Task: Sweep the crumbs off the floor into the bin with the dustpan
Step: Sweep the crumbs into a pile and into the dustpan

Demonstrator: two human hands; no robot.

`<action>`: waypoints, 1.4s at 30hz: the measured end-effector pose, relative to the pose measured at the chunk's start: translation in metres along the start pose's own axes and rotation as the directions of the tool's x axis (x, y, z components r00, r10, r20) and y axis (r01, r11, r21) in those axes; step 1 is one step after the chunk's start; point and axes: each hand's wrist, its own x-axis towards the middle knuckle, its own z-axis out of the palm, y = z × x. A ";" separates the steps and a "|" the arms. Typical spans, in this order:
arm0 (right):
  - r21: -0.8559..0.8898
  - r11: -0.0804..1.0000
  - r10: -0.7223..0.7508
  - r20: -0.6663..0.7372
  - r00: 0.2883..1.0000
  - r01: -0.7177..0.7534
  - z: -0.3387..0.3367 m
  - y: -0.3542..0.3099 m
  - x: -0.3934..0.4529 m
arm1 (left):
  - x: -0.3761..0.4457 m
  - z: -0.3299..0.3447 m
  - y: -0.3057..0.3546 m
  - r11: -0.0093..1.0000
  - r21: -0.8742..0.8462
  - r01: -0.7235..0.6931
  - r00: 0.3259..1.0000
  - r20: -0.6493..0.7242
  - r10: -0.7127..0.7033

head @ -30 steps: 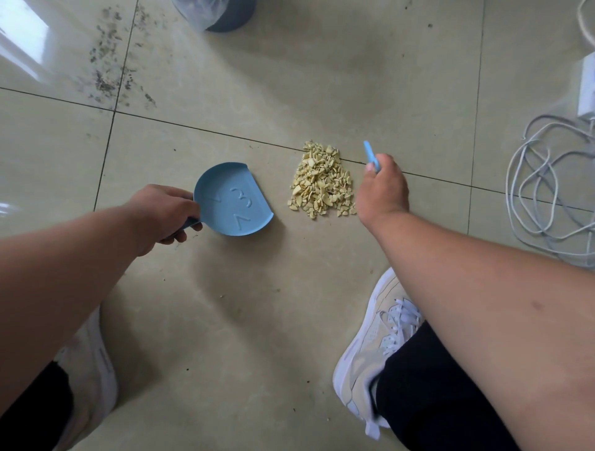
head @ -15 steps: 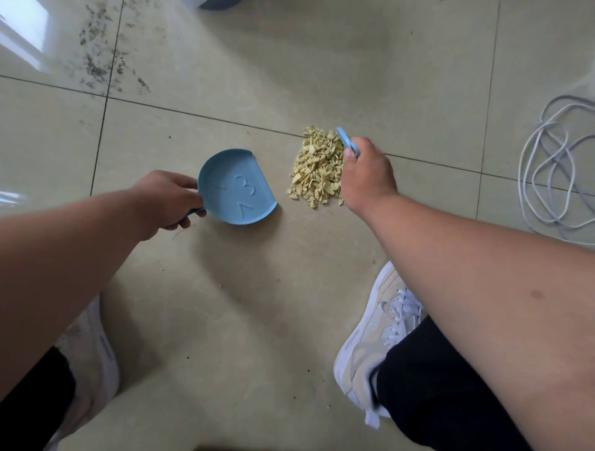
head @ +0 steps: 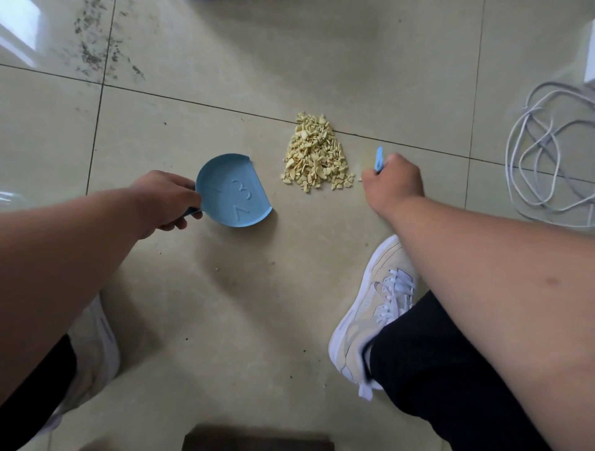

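A pile of pale yellow crumbs (head: 314,154) lies on the beige tiled floor, just below a tile joint. A small blue dustpan (head: 233,191) rests flat on the floor to the left of the pile, its straight edge facing the crumbs with a gap between. My left hand (head: 164,199) grips its handle. My right hand (head: 391,180) sits on the floor just right of the pile, closed around a small blue brush handle (head: 379,159); the bristles are hidden under the hand. The bin shows only as a blue sliver (head: 219,1) at the top edge.
A coil of white cable (head: 547,161) lies on the floor at the right. Dark dirt specks (head: 96,48) mark the tile at the upper left. My two pale sneakers (head: 373,309) stand at the bottom, and a dark object (head: 257,439) sits at the bottom edge.
My right hand with the brush has pulled back from the pile's right side to the floor further right. The dustpan has stayed put. The view tilted down, so the bin slid almost out of frame.
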 end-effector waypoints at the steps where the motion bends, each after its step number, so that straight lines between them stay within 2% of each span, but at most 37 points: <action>1: 0.015 1.000 0.005 0.013 1.000 -0.005 0.006 -0.007 -0.003 | 0.000 0.000 -0.001 1.000 0.005 0.001 1.000 0.006 -0.001; 6: 0.129 0.991 0.036 0.051 0.998 -0.042 0.023 -0.046 -0.002 | 0.008 -0.002 -0.002 1.000 0.020 0.008 1.000 0.027 -0.008; 11: 0.247 0.968 0.027 0.090 0.996 -0.049 0.003 -0.062 0.018 | 0.015 -0.008 -0.003 0.999 0.034 -0.002 0.999 0.045 0.001; 15: 0.217 0.965 0.128 0.090 0.988 -0.145 -0.016 -0.044 0.024 | 0.012 -0.010 -0.005 0.999 0.047 -0.005 1.000 0.024 0.004; 19: 0.092 0.953 0.260 0.232 0.937 -0.287 -0.015 -0.018 0.005 | 0.007 -0.006 -0.009 0.996 0.088 -0.011 1.000 0.008 0.011; 22: 0.084 0.955 0.251 0.292 0.923 -0.286 -0.003 -0.010 -0.017 | 0.005 0.000 -0.008 0.996 0.083 -0.018 1.000 0.022 0.016; 25: 0.148 0.965 0.161 0.323 0.933 -0.217 0.011 -0.023 -0.027 | 0.005 0.007 -0.007 0.997 0.073 -0.027 0.999 0.030 0.025; 29: 0.387 0.874 0.194 0.276 0.941 -0.294 0.020 -0.068 -0.023 | 0.007 0.008 -0.007 0.998 0.061 -0.029 0.999 0.036 0.026; 31: 0.432 0.859 0.174 0.254 0.951 -0.273 0.017 -0.083 -0.017 | 0.008 0.004 -0.006 0.997 0.068 -0.036 0.998 0.045 0.033; 35: 0.399 0.882 0.166 0.233 0.958 -0.250 0.002 -0.083 -0.008 | 0.006 -0.007 -0.005 0.995 0.090 -0.044 0.998 0.038 0.041; 37: 0.393 0.891 0.175 0.162 0.971 -0.226 -0.003 -0.075 -0.010 | 0.003 -0.011 -0.005 0.992 0.122 -0.021 1.000 0.016 0.019; 39: 0.314 0.948 0.053 0.004 0.999 -0.052 -0.007 -0.065 -0.015 | -0.002 -0.012 -0.004 0.987 0.163 0.015 1.000 -0.019 -0.012; 40: 0.278 0.960 -0.031 -0.019 0.999 0.036 -0.008 -0.059 -0.020 | -0.004 -0.012 -0.004 0.985 0.170 0.031 0.999 -0.035 -0.025; 42: 0.254 0.961 -0.122 0.053 0.991 0.105 -0.009 -0.050 -0.029 | -0.007 -0.009 0.001 0.983 0.175 0.057 0.997 -0.055 -0.048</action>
